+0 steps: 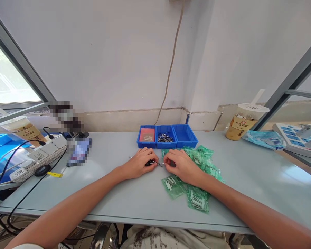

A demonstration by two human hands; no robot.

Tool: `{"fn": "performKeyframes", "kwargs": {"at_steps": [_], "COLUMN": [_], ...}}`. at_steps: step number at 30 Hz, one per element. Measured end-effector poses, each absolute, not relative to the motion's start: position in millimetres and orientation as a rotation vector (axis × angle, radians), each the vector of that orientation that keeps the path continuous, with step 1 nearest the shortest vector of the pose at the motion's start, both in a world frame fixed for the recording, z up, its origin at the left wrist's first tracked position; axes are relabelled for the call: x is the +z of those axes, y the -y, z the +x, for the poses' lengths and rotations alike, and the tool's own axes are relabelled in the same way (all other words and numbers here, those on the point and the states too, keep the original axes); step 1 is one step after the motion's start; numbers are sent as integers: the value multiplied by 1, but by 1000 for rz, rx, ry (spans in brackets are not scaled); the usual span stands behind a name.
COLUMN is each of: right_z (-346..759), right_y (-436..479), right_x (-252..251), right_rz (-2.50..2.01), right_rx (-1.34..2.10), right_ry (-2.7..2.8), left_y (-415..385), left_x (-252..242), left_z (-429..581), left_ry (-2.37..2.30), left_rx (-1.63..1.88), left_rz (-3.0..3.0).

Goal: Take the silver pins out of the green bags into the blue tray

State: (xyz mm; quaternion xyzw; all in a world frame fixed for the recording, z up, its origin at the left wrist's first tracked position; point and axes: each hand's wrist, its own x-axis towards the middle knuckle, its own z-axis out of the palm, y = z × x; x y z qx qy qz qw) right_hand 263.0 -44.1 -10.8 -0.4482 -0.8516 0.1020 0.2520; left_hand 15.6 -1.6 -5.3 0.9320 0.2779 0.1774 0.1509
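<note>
My left hand (142, 163) rests on the table with its fingers curled around several thin dark metal pieces that look like screws or pins (150, 162). One thin silver end sticks out on its left side. Fingertips of my right hand (183, 166) are pinched at the tip of a slim metal piece (161, 164) between the two hands. Small green plastic packets (199, 200) with metal pieces inside lie under and around my right hand and wrist. Just beyond my hands, a blue bin (166, 145) holds a pile of similar metal pieces.
Another blue bin (146, 145) with reddish paper and a third bin (186, 142) adjoin it. At left are a phone (79, 152), a power strip (38, 155) and cables. At right stand a drink cup (239, 124), a blue-white packet (264, 139) and a white device (298, 138).
</note>
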Motion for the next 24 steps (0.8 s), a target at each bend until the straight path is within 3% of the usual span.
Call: {"fn": "performKeyframes", "kwargs": {"at_steps": [24], "right_z": [265], "right_y": [44], "right_x": [-8], "right_rz": [-1239], "right_rx": [249], "right_ry": [2326], "left_y": [2], "left_x": [-4], "left_z": [16], "left_ry": [-801], "left_rx": [503], "left_rz": [2674]}}
